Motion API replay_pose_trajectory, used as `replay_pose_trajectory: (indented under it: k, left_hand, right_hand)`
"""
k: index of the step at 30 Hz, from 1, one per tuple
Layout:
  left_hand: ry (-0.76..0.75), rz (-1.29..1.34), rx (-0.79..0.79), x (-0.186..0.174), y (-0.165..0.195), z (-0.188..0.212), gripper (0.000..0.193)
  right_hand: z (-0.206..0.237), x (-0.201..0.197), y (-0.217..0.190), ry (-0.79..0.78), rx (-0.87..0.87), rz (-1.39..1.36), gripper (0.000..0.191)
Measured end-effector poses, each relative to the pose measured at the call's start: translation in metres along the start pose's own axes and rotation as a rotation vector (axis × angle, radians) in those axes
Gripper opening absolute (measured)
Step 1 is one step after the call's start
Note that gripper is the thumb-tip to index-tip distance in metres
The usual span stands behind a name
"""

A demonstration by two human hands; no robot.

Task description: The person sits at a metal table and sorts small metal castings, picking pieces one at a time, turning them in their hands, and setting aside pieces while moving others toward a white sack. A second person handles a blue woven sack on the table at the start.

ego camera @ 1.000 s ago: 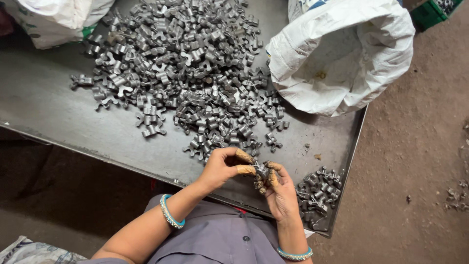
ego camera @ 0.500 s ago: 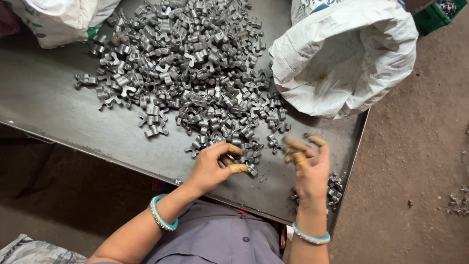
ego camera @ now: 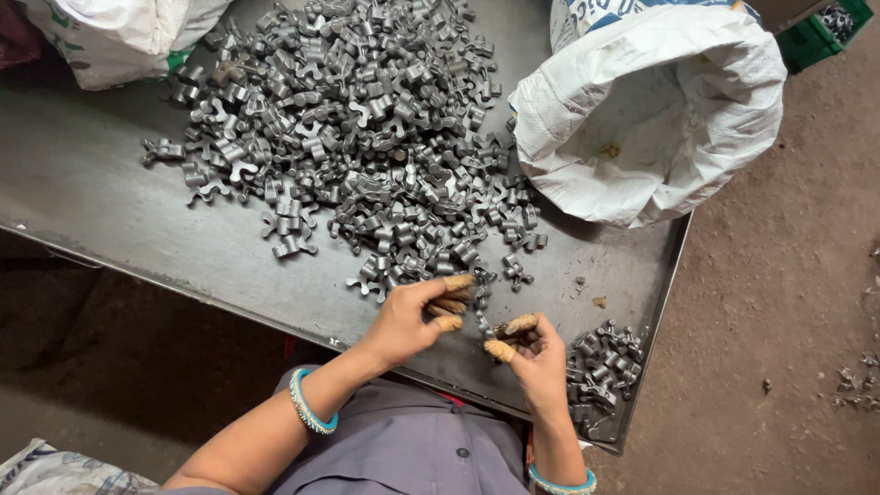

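Seen from above, a person sits at the near edge of a dark metal table (ego camera: 110, 220). A large heap of small grey metal parts (ego camera: 357, 128) spreads across the far half of the table, each part a stubby forked casting. The left hand (ego camera: 412, 316) has its fingers curled at the heap's near fringe, pinching what looks like one small part between thumb and fingertips. The right hand (ego camera: 536, 353), just beside it, is half closed with thumb and forefinger brought together; whether it grips a part cannot be told. Both hands' fingertips are stained rusty brown.

At the near right corner lies a smaller pile of the same parts (ego camera: 600, 362). A white woven sack (ego camera: 651, 110) sits open at the far right, and another white sack (ego camera: 128, 37) at the far left.

The parts look heavy for their size, rigid and hard-edged, probably gritty rather than slippery. Pinching one across its thick middle body seems the surest hold.
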State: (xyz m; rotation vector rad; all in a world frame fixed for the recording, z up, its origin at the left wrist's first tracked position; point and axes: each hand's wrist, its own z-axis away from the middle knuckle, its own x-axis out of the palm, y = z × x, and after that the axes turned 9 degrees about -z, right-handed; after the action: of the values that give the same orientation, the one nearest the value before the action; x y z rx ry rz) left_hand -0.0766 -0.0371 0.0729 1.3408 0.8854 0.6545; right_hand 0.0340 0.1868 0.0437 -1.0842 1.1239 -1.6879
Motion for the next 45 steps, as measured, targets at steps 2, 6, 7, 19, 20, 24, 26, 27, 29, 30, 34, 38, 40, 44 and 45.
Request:
replay_pose_trajectory:
  k: [2, 6, 7, 19, 20, 24, 26, 27, 29, 30, 34, 38, 40, 44, 45]
  left_hand:
    - [-0.068, 0.147, -0.049, 0.008, -0.006, -0.001, 0.049]
    - [-0.120, 0.355, -0.176, 0.019, -0.021, -0.004, 0.035]
    - [-0.121, 0.364, -0.202, 0.020, -0.023, -0.004, 0.032]
    - [0.035, -0.296, -0.057, -0.010, 0.012, 0.004, 0.049]
    - [0.060, -0.307, -0.029, -0.012, 0.016, 0.004, 0.050]
    - [0.212, -0.443, 0.132, -0.014, 0.025, 0.002, 0.056]
    - [0.281, -0.507, 0.182, -0.013, 0.026, -0.002, 0.055]
    - [0.296, -0.513, 0.174, -0.012, 0.027, -0.004, 0.053]
    - [0.294, -0.515, 0.124, -0.010, 0.028, -0.009, 0.050]
    - [0.273, -0.511, 0.081, -0.009, 0.029, -0.012, 0.049]
    - [0.249, -0.520, 0.044, -0.006, 0.032, -0.022, 0.049]
    - [0.233, -0.445, 0.039, -0.008, 0.033, -0.019, 0.050]
    - [0.230, -0.452, 0.022, -0.009, 0.032, -0.015, 0.050]
    - [0.296, -0.495, 0.116, -0.011, 0.031, -0.013, 0.050]
    - [0.291, -0.490, 0.103, -0.011, 0.031, -0.013, 0.049]
  right_hand:
    - [0.002, -0.008, 0.003, -0.025, 0.071, -0.151, 0.030]
    - [0.005, -0.010, 0.006, -0.012, 0.323, -0.452, 0.026]
    - [0.005, -0.009, 0.007, -0.016, 0.339, -0.486, 0.026]
    - [-0.050, -0.003, -0.058, 0.081, 0.125, -0.274, 0.039]
    - [-0.055, 0.001, -0.066, 0.115, -0.021, -0.461, 0.044]
    - [-0.059, 0.036, -0.073, 0.047, -0.203, 0.507, 0.054]
    - [-0.043, 0.061, -0.057, 0.049, -0.293, 0.962, 0.060]
    - [-0.039, 0.066, -0.052, 0.075, -0.335, 0.987, 0.056]
    - [-0.030, 0.069, -0.041, 0.126, -0.417, 1.032, 0.050]
    - [-0.028, 0.066, -0.036, 0.141, -0.413, 1.025, 0.044]
    - [-0.026, 0.039, -0.019, 0.236, -0.134, 0.704, 0.031]
    - [-0.025, 0.012, -0.007, 0.099, -0.097, 0.015, 0.034]
    - [-0.021, 0.005, -0.006, 0.095, -0.009, -0.084, 0.033]
    - [-0.028, -0.002, -0.029, -0.024, 0.355, -0.254, 0.031]
    - [-0.035, -0.004, -0.042, -0.079, 0.356, -0.125, 0.032]
